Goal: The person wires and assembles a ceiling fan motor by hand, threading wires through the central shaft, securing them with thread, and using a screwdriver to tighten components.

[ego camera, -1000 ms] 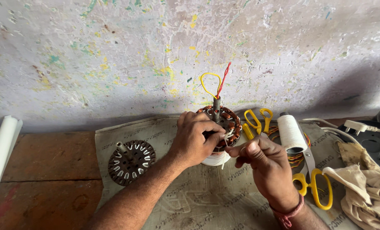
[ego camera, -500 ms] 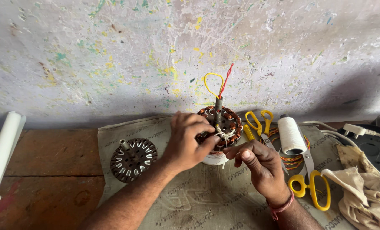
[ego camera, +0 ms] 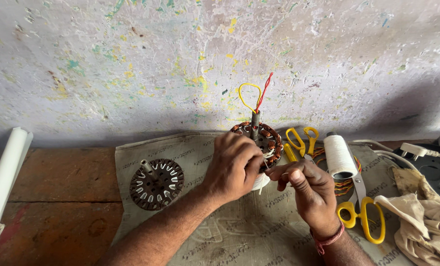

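A round fan-motor stator [ego camera: 265, 139] with copper windings stands on a grey sack cloth [ego camera: 220, 231], its central shaft upright and yellow and red wires rising from the top. My left hand [ego camera: 233, 165] wraps over the stator's near side and grips it. Just to the right, my right hand [ego camera: 307, 188] has its fingers pinched together close to the stator's lower right edge; what they pinch is too small to make out.
A bare dark stator core [ego camera: 156, 183] lies left on the cloth. Right of the hands are a white thread spool [ego camera: 339, 156], two yellow-handled scissors [ego camera: 363, 215] [ego camera: 301, 138], copper wire, a beige rag [ego camera: 427, 221] and a white plug [ego camera: 417, 149]. A white roll [ego camera: 5, 177] leans at far left.
Both hands stay on the wound stator with only small shifts. My right hand's fingers have moved up slightly toward its edge. The view has shifted a little.
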